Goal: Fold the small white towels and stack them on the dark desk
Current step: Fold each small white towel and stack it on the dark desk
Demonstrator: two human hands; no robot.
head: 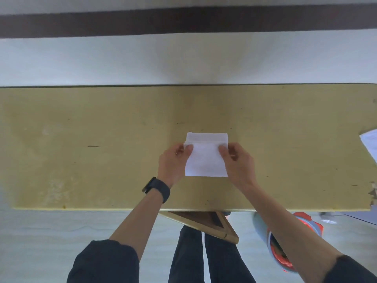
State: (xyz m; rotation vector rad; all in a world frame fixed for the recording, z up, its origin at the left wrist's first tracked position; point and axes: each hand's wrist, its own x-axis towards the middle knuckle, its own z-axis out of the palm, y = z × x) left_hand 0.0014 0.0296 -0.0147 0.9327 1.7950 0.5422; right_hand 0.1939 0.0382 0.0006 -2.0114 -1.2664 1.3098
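Left hand [173, 160] and right hand [237, 160] are pinching folded white towel [206, 158] on the desk [102, 150], thumbs clamping its 2 side edges.

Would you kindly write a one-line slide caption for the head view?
Left hand and right hand pinch the folded white towel at its sides on the desk.

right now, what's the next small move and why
Probably ease the pinched edge forward onto the far hem: left hand and right hand each pinch the white towel by its top layer, which stops short of it.
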